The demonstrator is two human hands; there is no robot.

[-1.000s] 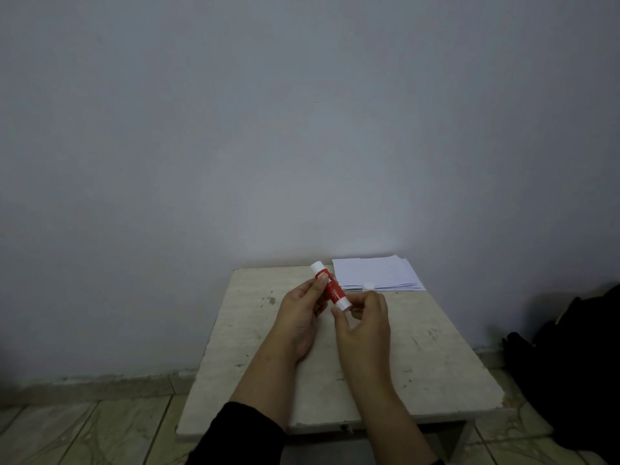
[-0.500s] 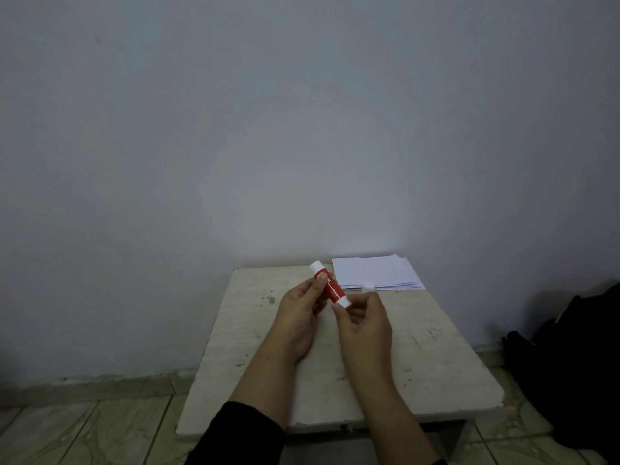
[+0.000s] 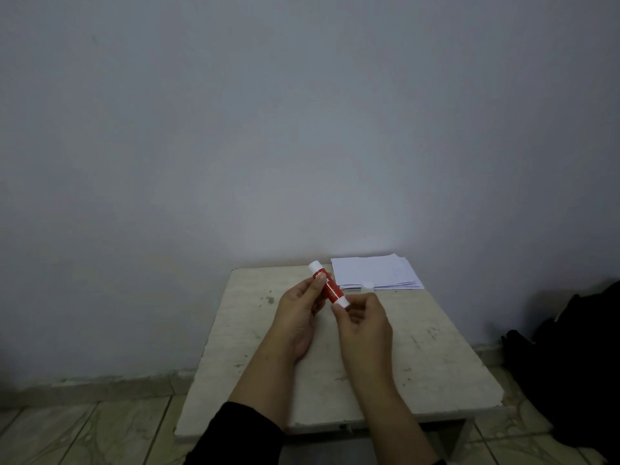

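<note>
A red glue stick (image 3: 328,287) with white ends is held above the small pale table (image 3: 436,357), tilted with its far end up and to the left. My left hand (image 3: 298,313) grips its red middle between thumb and fingers. My right hand (image 3: 364,322) pinches the near white end with curled fingers. A small white cap (image 3: 367,285) stands on the table just beyond my right hand, in front of a stack of white paper sheets (image 3: 375,271) at the table's far right corner.
The table stands against a plain grey wall (image 3: 302,129). A black bag (image 3: 577,364) lies on the tiled floor (image 3: 84,431) to the right of the table.
The glue stick and both hands have stayed almost in place; my right hand's fingers have shifted slightly on the stick's near end.
</note>
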